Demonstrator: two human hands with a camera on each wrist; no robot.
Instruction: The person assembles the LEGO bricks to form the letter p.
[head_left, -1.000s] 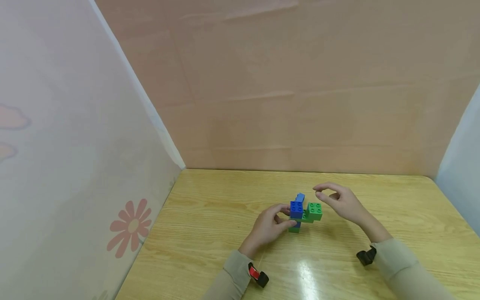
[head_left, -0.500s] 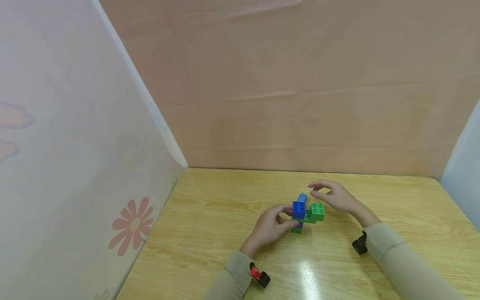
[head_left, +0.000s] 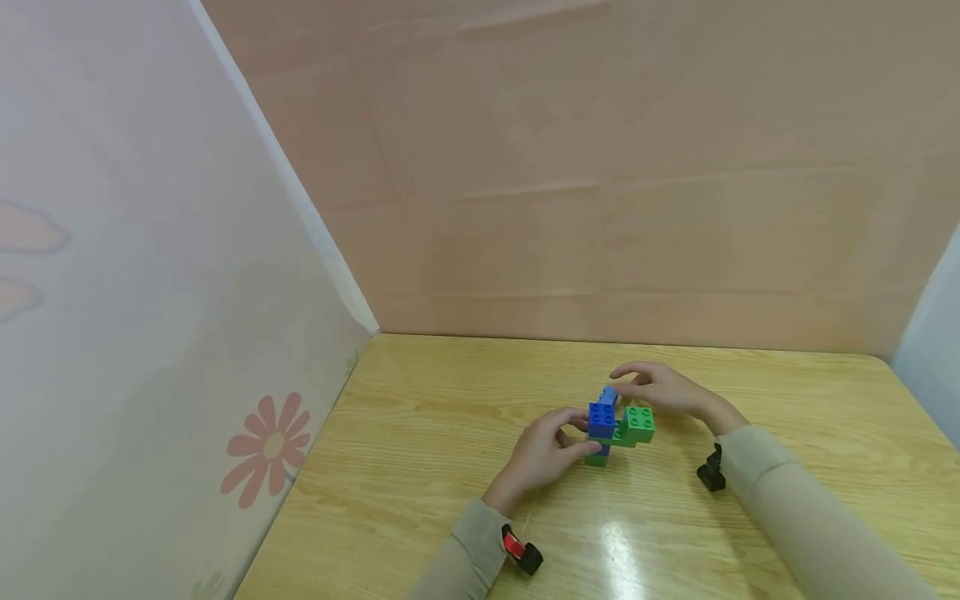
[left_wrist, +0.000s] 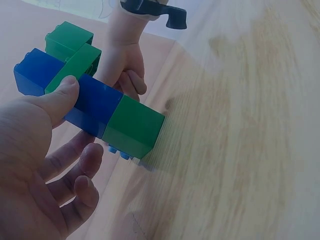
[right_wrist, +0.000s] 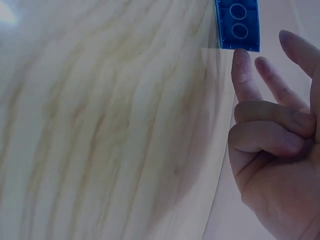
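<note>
My left hand point(head_left: 542, 454) holds a build of toy building bricks upright on the wooden table, its thumb point(left_wrist: 65, 92) pressed against the side. A dark blue brick point(head_left: 601, 419) tops the stack, with a green brick point(head_left: 639, 424) out to the right. At the foot are a blue brick point(left_wrist: 97, 105) and a green brick point(left_wrist: 134, 126). Behind them a lighter blue brick point(head_left: 608, 397) juts out, its hollow underside facing the right wrist view. My right hand point(head_left: 663, 390) reaches beside it, a fingertip point(right_wrist: 241, 56) at its lower edge; whether they touch I cannot tell.
The wooden table point(head_left: 420, 400) runs back to a brown paper-like wall point(head_left: 600, 208). A pale wall with a printed flower point(head_left: 272, 446) borders the left side. Black wrist devices hang below both sleeves.
My right hand has moved left and closer to the lighter blue brick. The left hand keeps its hold on the build, and the head view has shifted slightly.
</note>
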